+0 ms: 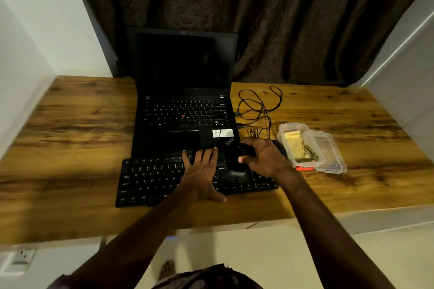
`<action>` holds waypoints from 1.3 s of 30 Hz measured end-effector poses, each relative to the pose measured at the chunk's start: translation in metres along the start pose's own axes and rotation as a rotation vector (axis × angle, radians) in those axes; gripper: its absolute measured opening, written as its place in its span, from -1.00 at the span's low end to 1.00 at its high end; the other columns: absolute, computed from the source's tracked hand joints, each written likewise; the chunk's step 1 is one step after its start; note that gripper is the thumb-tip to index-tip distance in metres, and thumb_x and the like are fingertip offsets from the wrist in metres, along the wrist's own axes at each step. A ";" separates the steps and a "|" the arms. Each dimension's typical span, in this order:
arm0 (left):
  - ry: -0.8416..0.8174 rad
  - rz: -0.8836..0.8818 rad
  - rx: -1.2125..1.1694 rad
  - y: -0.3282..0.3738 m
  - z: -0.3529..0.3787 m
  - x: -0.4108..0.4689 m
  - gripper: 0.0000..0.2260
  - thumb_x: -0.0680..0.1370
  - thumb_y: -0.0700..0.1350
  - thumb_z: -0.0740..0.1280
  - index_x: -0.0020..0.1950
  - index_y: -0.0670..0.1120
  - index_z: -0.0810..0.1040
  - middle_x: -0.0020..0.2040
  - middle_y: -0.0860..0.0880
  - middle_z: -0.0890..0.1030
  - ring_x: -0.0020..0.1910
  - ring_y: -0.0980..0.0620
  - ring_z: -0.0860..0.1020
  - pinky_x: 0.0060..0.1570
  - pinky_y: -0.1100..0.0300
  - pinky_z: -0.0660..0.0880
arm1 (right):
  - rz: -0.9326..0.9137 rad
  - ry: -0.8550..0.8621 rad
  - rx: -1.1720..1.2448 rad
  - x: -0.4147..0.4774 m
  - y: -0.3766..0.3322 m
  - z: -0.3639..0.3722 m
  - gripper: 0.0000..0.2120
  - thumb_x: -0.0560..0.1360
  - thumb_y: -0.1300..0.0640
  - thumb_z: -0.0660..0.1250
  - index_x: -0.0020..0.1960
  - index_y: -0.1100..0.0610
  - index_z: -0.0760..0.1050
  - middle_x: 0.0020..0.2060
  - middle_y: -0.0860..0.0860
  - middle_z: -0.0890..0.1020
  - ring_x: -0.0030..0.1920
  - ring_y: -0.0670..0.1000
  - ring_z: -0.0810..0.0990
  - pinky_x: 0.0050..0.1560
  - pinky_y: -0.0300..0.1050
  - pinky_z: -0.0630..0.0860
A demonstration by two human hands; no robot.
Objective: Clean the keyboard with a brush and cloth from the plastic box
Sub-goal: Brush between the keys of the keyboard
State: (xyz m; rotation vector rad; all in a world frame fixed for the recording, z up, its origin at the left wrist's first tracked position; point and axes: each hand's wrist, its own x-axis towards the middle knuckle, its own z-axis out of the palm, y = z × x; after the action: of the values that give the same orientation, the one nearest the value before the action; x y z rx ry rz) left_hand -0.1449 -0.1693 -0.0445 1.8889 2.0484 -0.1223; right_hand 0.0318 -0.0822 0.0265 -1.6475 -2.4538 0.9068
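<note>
While two hands work, one keyboard [164, 178], one laptop [185, 110], one plastic box [301, 142]

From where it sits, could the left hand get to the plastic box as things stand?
Probably not easily. The left hand lies flat on the keyboard, and the right hand, gripping a dark brush, sits between it and the plastic box. The right hand is right beside the box.

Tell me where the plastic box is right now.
In the head view, the plastic box sits open on the wooden desk, right of the keyboard, beside the right hand.
</note>
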 end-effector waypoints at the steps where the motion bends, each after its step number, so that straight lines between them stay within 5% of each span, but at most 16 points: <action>1: -0.002 -0.002 0.003 0.000 -0.001 0.000 0.29 0.22 0.45 0.45 0.60 -0.09 -0.27 0.61 -0.08 -0.06 0.57 -0.15 -0.04 0.41 -0.44 -0.25 | -0.005 -0.001 0.016 0.002 -0.001 0.000 -0.47 0.51 -0.03 0.44 0.45 -0.16 0.39 0.36 0.10 0.42 0.41 0.13 0.38 0.39 0.08 0.42; 8: -0.024 -0.038 0.027 0.004 -0.002 0.001 0.31 0.21 0.44 0.48 0.60 -0.09 -0.27 0.60 -0.07 -0.03 0.57 -0.15 -0.03 0.41 -0.45 -0.22 | -0.159 0.192 0.116 0.005 -0.006 0.017 -0.60 0.52 0.13 0.43 0.32 -0.08 0.47 0.13 0.03 0.65 0.16 0.05 0.59 0.16 0.04 0.60; 13: -0.019 -0.032 0.018 0.003 -0.003 0.001 0.30 0.21 0.43 0.48 0.60 -0.10 -0.28 0.60 -0.07 -0.04 0.57 -0.15 -0.04 0.40 -0.44 -0.26 | -0.135 0.008 0.123 0.007 0.005 0.014 -0.54 0.46 -0.12 0.42 0.31 -0.32 0.39 0.23 0.05 0.54 0.27 0.07 0.51 0.22 0.15 0.57; 17: -0.032 -0.034 0.020 0.004 -0.004 0.000 0.30 0.23 0.43 0.47 0.59 -0.10 -0.29 0.61 -0.09 -0.06 0.58 -0.16 -0.07 0.40 -0.43 -0.28 | -0.140 -0.083 0.169 0.012 0.013 0.011 -0.48 0.38 -0.22 0.43 0.32 -0.25 0.45 0.25 0.02 0.56 0.24 0.04 0.57 0.19 0.14 0.61; 24: -0.052 -0.044 0.020 0.004 -0.004 0.001 0.32 0.21 0.44 0.48 0.59 -0.09 -0.30 0.61 -0.08 -0.05 0.58 -0.16 -0.06 0.41 -0.44 -0.26 | -0.112 0.257 0.065 0.012 0.016 0.016 -0.57 0.52 0.01 0.42 0.32 -0.23 0.39 0.14 0.03 0.64 0.14 0.09 0.60 0.10 0.11 0.63; 30: -0.043 -0.041 0.041 0.005 -0.005 0.001 0.31 0.21 0.44 0.47 0.60 -0.09 -0.30 0.60 -0.08 -0.05 0.57 -0.16 -0.04 0.41 -0.44 -0.24 | -0.115 0.023 0.087 0.006 0.032 -0.001 -0.54 0.38 -0.23 0.39 0.26 -0.30 0.43 0.17 0.06 0.58 0.13 0.08 0.60 0.09 0.11 0.64; 33: -0.044 -0.043 0.043 0.005 -0.004 0.002 0.32 0.21 0.45 0.47 0.60 -0.09 -0.29 0.61 -0.08 -0.04 0.57 -0.17 -0.04 0.41 -0.43 -0.24 | -0.132 -0.008 0.135 0.007 0.035 -0.009 -0.62 0.46 -0.04 0.46 0.26 -0.16 0.52 0.12 0.01 0.61 0.10 0.04 0.61 0.05 -0.04 0.62; 35: -0.036 -0.037 0.040 0.004 -0.003 0.002 0.32 0.20 0.47 0.46 0.60 -0.09 -0.29 0.61 -0.08 -0.04 0.57 -0.17 -0.04 0.41 -0.44 -0.23 | -0.150 0.109 0.132 0.012 0.037 -0.006 -0.65 0.51 0.11 0.46 0.27 -0.04 0.53 0.04 0.01 0.64 0.05 0.07 0.64 0.00 -0.11 0.59; 39: -0.010 -0.021 0.020 0.003 -0.001 0.001 0.33 0.18 0.48 0.45 0.60 -0.10 -0.28 0.60 -0.06 -0.02 0.57 -0.14 -0.02 0.40 -0.44 -0.23 | -0.133 0.292 0.115 0.015 0.030 0.004 -0.64 0.52 0.07 0.44 0.29 -0.07 0.48 0.00 0.07 0.69 0.00 0.12 0.66 0.00 0.03 0.65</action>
State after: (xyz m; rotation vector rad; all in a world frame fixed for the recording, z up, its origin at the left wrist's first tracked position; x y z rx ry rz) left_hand -0.1423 -0.1679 -0.0433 1.8750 2.0686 -0.1576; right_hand 0.0492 -0.0637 0.0038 -1.4433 -2.2392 0.7176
